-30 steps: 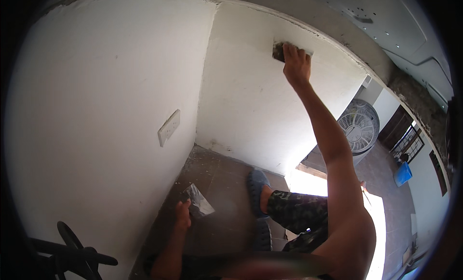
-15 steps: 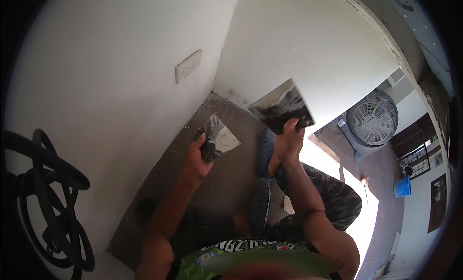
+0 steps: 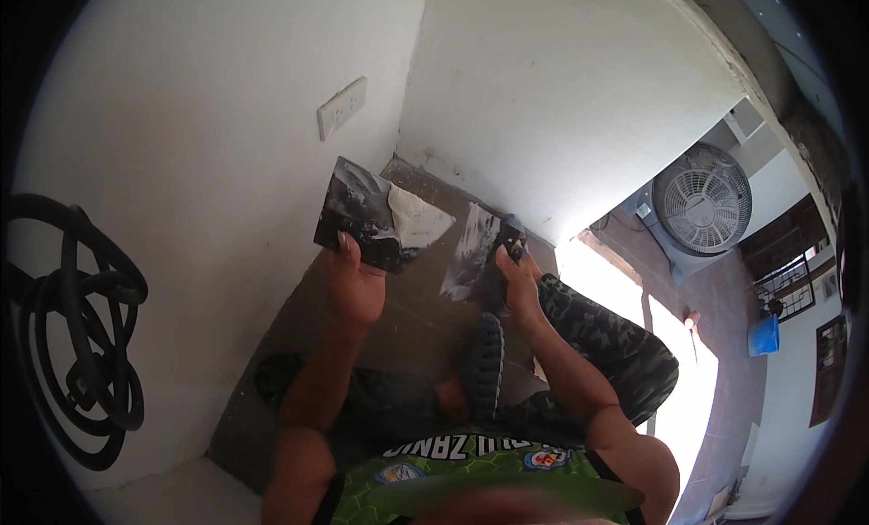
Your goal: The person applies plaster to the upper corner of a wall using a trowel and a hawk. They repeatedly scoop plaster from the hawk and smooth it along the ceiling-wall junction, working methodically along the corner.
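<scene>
My left hand [image 3: 356, 285] is closed on the lower edge of a flat, dark, four-cornered scraper plate [image 3: 346, 199]. A thick lump of white putty [image 3: 418, 219] sits on its right part, and white smears cover the rest. To its right, my right hand [image 3: 519, 279] grips a second flat scraper [image 3: 472, 244] by its dark edge. That blade is tilted and streaked with white putty. The two tools are close together but apart, held above the floor in front of the wall corner.
A white wall [image 3: 226, 163] with a socket plate [image 3: 342, 109] rises at left, and another wall [image 3: 561, 100] stands ahead. Coiled black hose [image 3: 86, 326] hangs at far left. A grey fan [image 3: 701, 199] and blue bucket [image 3: 764, 336] stand beyond the sunlit opening at right.
The left hand has risen and turned its plate, so more of the face shows. The right hand has lowered and moved left, tilting its scraper beside the plate.
</scene>
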`<act>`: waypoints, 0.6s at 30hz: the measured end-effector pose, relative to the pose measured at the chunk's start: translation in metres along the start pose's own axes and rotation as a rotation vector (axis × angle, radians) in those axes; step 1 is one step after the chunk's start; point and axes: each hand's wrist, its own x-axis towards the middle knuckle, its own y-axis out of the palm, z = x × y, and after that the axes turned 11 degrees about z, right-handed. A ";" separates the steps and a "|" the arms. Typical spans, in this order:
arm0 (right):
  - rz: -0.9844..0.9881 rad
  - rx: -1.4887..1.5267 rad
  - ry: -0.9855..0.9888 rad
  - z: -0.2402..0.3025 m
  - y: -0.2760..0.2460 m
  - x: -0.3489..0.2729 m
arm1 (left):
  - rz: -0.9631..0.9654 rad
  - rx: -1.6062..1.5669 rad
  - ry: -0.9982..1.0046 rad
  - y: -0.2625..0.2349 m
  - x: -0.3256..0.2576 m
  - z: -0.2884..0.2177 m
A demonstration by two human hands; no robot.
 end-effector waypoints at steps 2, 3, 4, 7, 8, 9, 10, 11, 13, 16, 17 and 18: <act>0.120 0.292 0.113 -0.017 0.002 0.004 | 0.018 -0.020 0.124 -0.006 -0.012 0.020; 0.175 0.451 0.164 -0.025 0.007 0.003 | 0.052 0.021 0.047 -0.007 -0.019 0.028; 0.174 0.261 0.085 -0.029 0.013 0.001 | 0.083 0.035 0.006 -0.004 -0.026 0.037; 0.147 0.127 0.035 -0.020 0.030 -0.005 | 0.481 0.687 0.262 0.002 -0.030 0.036; 0.134 0.364 0.186 -0.008 0.029 -0.011 | 0.609 1.022 0.342 0.005 -0.028 0.031; 0.200 0.620 0.306 0.004 0.028 -0.016 | 0.670 1.038 0.404 0.010 -0.027 0.029; 0.059 0.571 0.327 0.013 0.030 -0.020 | 0.675 1.076 0.392 0.013 -0.027 0.025; 0.002 0.537 0.318 0.020 0.031 -0.022 | 0.679 1.152 0.343 0.016 -0.027 0.023; -0.067 0.453 0.228 0.033 0.031 -0.018 | 0.632 1.101 0.396 0.014 -0.028 0.022; -0.025 0.341 -0.042 0.045 0.023 -0.007 | 0.203 1.026 -0.071 0.002 -0.036 0.026; 0.040 0.341 -0.158 0.046 0.020 -0.004 | 0.022 1.004 -0.264 -0.003 -0.036 0.027; 0.141 0.346 -0.322 0.045 0.017 -0.002 | -0.073 0.958 -0.292 -0.007 -0.037 0.028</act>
